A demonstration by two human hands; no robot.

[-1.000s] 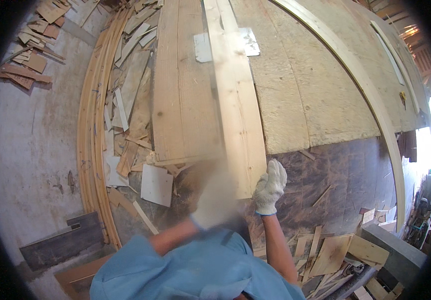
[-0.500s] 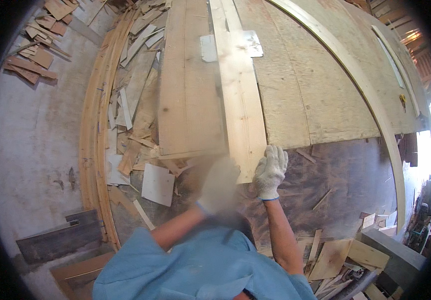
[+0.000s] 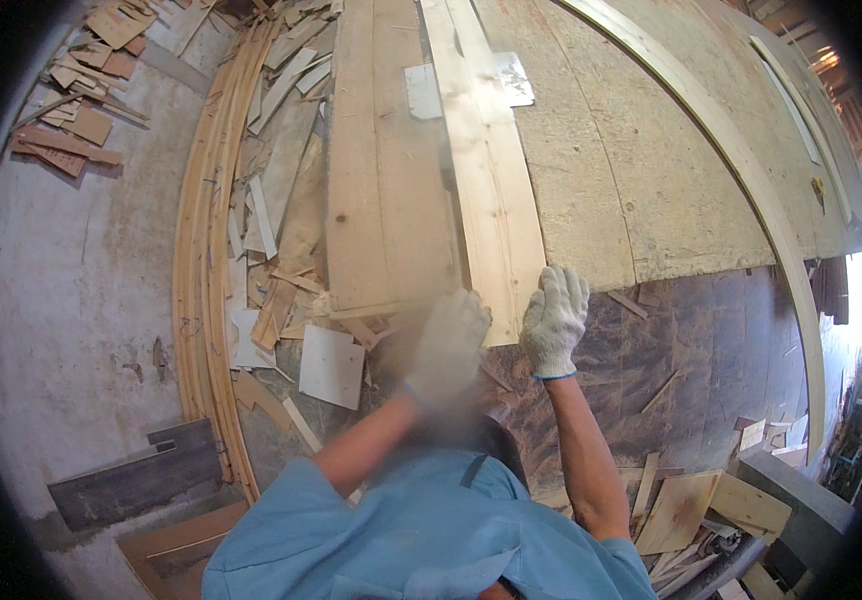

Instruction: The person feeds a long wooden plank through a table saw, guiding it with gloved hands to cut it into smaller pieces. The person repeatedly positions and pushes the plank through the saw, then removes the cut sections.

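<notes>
The broad tan plywood tabletop fills the upper right, above a dark brown, sawdust-smeared lower surface; a stained grey concrete floor spans the left. A bundle of long light-brown wooden strips runs beside wood offcuts. Up the middle lies the long pale, knotted softwood board, its near end overhanging the tabletop's edge; since one second ago that end has slid forward, away from the person, and both hands have gone with it. The left hand, in a whitish knit glove, blurs beside the board's near left corner, so its grip cannot be told. The right hand, gloved alike, lies by the near right corner, fingers straight and side by side. A whitish square panel sits below left. Any print on the reddish-brown flat scraps is too small to read.
</notes>
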